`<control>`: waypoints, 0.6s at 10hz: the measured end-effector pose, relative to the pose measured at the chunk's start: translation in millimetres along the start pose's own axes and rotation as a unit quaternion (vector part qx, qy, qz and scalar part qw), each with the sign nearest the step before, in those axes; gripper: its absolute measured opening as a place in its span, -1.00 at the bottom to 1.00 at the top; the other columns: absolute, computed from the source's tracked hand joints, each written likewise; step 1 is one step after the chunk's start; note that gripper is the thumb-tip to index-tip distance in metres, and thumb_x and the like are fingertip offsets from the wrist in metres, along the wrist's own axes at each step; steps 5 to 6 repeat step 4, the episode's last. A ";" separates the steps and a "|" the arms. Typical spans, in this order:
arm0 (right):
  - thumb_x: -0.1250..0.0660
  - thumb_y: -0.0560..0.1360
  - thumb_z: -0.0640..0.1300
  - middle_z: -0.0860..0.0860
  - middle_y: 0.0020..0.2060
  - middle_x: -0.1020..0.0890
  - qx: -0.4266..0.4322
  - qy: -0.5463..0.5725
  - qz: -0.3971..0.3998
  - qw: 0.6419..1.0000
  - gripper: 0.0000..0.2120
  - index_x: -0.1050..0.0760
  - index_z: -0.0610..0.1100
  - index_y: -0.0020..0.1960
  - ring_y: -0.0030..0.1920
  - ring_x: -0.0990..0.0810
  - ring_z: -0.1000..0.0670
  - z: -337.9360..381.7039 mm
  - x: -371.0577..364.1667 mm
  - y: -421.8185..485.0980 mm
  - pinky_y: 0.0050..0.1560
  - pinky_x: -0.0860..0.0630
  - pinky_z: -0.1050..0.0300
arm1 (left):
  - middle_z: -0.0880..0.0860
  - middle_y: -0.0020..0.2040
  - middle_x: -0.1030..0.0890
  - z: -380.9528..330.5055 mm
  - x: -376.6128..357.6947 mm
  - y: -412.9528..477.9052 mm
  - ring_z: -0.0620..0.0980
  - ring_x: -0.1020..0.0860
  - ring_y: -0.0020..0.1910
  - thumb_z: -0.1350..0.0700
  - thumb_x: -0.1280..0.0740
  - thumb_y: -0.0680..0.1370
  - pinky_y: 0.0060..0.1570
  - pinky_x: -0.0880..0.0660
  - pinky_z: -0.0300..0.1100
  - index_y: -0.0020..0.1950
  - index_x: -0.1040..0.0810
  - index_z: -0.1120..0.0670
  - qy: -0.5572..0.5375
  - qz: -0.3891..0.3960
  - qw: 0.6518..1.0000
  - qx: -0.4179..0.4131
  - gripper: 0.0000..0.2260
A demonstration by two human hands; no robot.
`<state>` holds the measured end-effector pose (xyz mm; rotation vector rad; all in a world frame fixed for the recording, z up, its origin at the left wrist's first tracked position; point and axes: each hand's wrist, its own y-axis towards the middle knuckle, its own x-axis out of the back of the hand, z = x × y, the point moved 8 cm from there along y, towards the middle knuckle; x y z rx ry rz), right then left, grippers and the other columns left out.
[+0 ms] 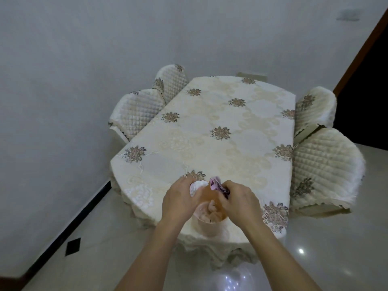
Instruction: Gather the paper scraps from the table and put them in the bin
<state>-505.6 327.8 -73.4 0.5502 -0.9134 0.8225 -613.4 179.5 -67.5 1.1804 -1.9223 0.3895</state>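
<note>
A small translucent peach bin (209,224) stands at the near end of the table (220,131), with crumpled paper inside it. My left hand (180,203) is closed around a crumpled white paper scrap (197,186) just above the bin's left rim. My right hand (241,203) grips a pink and purple printed scrap (217,183) over the bin's far rim. Both hands hover right over the bin's mouth and hide part of its rim.
The table wears a cream cloth with brown flower motifs. Quilted chairs stand on both sides: two on the left (138,113) and two on the right (323,166). A grey wall runs along the left, and glossy floor tiles (327,248) lie below.
</note>
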 end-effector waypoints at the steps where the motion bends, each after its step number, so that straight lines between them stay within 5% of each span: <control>1: -0.23 0.52 0.11 0.07 -0.30 -0.55 -0.004 -0.011 0.001 1.000 -0.79 -0.49 0.00 -0.14 -0.19 -0.50 -0.06 -0.6 -1.4 4.5 -0.33 -0.42 0.07 | -0.14 -0.14 -0.47 -2.1 -4.0 3.1 -0.04 -0.49 -0.09 -0.16 -0.32 0.55 -0.21 -0.33 -0.17 0.06 -0.54 -0.03 0.010 0.014 1.000 0.002 -0.77; 2: -0.23 0.51 0.16 0.06 -0.18 -0.57 0.009 -0.033 0.023 0.999 -0.76 -0.50 0.00 -0.06 -0.05 -0.51 -0.07 -2.9 -9.7 9.4 -0.22 -0.46 0.04 | -0.05 0.14 -0.54 -1.1 -20.6 7.8 0.04 -0.48 0.18 -0.20 -0.29 0.54 0.01 -0.42 -0.09 0.31 -0.47 -0.09 0.063 0.078 0.995 -0.004 -0.61; 3: -0.25 0.49 0.23 0.02 0.11 -0.56 0.019 -0.081 0.077 0.994 -0.56 -0.47 -0.02 0.23 0.13 -0.50 -0.09 -10.3 -22.2 4.0 0.00 -0.47 -0.01 | -0.05 0.39 -0.42 -1.5 -26.1 7.5 0.05 -0.35 0.37 -0.26 -0.27 0.52 0.23 -0.37 0.05 0.48 -0.29 -0.15 0.143 0.124 0.982 -0.008 -0.45; 6: -0.26 0.50 0.20 0.01 0.23 -0.53 0.010 -0.083 0.049 0.995 -0.52 -0.44 -0.03 0.32 0.22 -0.47 -0.10 -20.3 -20.9 3.9 0.09 -0.44 -0.02 | -0.05 0.44 -0.39 -1.3 -19.5 7.9 0.04 -0.31 0.41 -0.24 -0.27 0.53 0.30 -0.32 0.05 0.51 -0.27 -0.14 0.170 0.099 0.980 -0.031 -0.43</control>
